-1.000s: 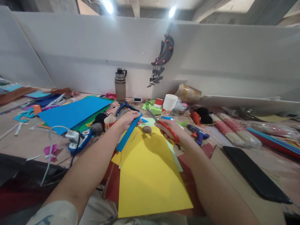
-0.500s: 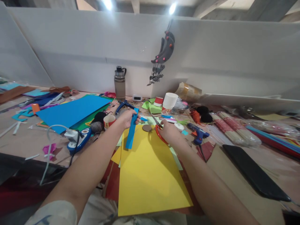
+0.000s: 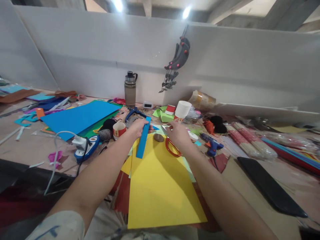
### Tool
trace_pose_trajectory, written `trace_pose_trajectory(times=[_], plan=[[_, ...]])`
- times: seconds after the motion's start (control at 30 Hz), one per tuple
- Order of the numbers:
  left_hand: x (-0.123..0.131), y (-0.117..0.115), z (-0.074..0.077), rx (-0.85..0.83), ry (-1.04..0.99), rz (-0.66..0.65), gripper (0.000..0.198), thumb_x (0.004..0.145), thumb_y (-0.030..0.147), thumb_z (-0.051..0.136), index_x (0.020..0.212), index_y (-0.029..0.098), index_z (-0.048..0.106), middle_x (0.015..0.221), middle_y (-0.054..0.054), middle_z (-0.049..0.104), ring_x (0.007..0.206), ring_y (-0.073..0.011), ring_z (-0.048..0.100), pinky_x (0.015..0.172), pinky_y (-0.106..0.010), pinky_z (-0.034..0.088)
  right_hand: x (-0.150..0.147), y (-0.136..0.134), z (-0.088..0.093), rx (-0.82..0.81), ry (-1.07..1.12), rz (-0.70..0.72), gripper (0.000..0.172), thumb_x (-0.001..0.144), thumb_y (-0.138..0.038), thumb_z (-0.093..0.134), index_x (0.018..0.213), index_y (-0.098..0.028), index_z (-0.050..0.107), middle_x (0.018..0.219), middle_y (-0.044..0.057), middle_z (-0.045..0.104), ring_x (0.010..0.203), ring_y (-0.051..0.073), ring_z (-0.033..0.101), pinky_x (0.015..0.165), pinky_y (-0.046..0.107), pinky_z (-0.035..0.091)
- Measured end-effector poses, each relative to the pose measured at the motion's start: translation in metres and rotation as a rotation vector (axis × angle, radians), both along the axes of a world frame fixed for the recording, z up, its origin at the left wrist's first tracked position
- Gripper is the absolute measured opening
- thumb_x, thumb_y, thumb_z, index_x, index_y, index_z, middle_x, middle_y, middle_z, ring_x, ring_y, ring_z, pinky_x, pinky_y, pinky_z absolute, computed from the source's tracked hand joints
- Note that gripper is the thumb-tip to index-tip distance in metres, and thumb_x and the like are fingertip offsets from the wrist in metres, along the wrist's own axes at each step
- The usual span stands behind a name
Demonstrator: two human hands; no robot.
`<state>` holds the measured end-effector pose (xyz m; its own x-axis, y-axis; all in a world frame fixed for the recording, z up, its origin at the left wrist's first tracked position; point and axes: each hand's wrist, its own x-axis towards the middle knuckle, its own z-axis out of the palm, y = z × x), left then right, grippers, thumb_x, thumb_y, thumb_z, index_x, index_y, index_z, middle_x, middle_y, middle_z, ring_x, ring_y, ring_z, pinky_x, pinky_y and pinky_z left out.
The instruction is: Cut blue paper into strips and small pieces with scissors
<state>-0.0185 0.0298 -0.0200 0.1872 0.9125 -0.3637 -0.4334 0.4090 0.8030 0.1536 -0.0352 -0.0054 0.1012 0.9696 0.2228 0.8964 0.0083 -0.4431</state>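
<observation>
My left hand point(image 3: 140, 127) pinches a long blue paper strip point(image 3: 143, 140) near its upper end, so the strip slants down over a yellow sheet point(image 3: 165, 190). My right hand point(image 3: 178, 133) is closed over the middle of a pair of scissors. The red handle loops of the scissors point(image 3: 172, 148) stick out below that hand, above the yellow sheet, and a bit of blade shows past the fingertips. Between the two hands a round brown disc point(image 3: 158, 137) lies at the sheet's top edge. A small blue paper scrap point(image 3: 155, 127) is just behind it.
Large blue paper point(image 3: 82, 118) and a power strip point(image 3: 87, 150) lie on the left. Behind stand a bottle point(image 3: 130, 90), stacked paper cups point(image 3: 182, 110) and an open cup point(image 3: 119, 130). A glue gun point(image 3: 212, 145) and a black phone-like slab point(image 3: 270, 186) are on the right.
The scissors have turned in my right hand: the fingers now sit over the blades' side and the red loops show more fully. My left hand still holds the blue strip. The view shifted slightly.
</observation>
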Motion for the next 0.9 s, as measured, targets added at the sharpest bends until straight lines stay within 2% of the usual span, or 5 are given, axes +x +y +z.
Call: trace_pose_trajectory(times=[0.37,0.53,0.63,0.77,0.9], plan=[[0.001,-0.003,0.002,0.177,0.237,-0.032,0.014,0.063,0.012,0.076,0.06,0.012,0.062,0.051,-0.001,0.06,0.04,-0.0084,0.052,0.041,-0.017,0.039,-0.015,0.063,-0.031,-0.163,0.367,-0.063,0.02,0.067,-0.019,0.073,0.084,-0.012,0.068,0.059,0.003,0.064,0.055,0.016,0.06,0.055,0.024,0.043],[0.001,-0.005,0.001,0.228,0.352,-0.087,0.02,0.061,0.018,0.078,0.056,0.014,0.058,0.046,0.001,0.055,0.037,-0.0072,0.047,0.036,-0.017,0.031,-0.003,0.056,-0.032,-0.118,0.643,-0.077,0.01,0.076,-0.024,0.062,0.08,-0.015,0.062,0.045,-0.005,0.049,0.038,0.009,0.044,0.04,0.021,0.037],[-0.001,-0.01,0.001,0.303,0.514,-0.332,0.024,0.058,0.023,0.08,0.053,0.015,0.058,0.043,0.001,0.053,0.034,-0.007,0.042,0.034,-0.018,0.026,0.004,0.045,-0.03,-0.055,0.791,-0.061,0.01,0.077,-0.027,0.058,0.08,-0.017,0.058,0.049,-0.007,0.048,0.039,0.008,0.044,0.039,0.019,0.037],[-0.005,-0.018,0.004,0.463,0.878,-0.631,0.018,0.059,0.027,0.078,0.055,0.015,0.066,0.048,-0.003,0.061,0.037,-0.0099,0.049,0.04,-0.021,0.036,0.01,0.032,-0.027,-0.004,0.921,-0.009,0.014,0.074,-0.031,0.059,0.077,-0.018,0.056,0.05,-0.006,0.047,0.042,0.008,0.045,0.039,0.019,0.036],[-0.002,-0.022,0.013,0.629,0.978,-0.451,0.025,0.069,0.039,0.071,0.062,0.015,0.069,0.053,-0.005,0.063,0.046,-0.0131,0.056,0.046,-0.023,0.04,0.008,0.024,-0.024,0.021,0.969,0.05,0.02,0.07,-0.037,0.062,0.075,-0.018,0.057,0.046,-0.007,0.048,0.039,0.008,0.041,0.038,0.019,0.033]])
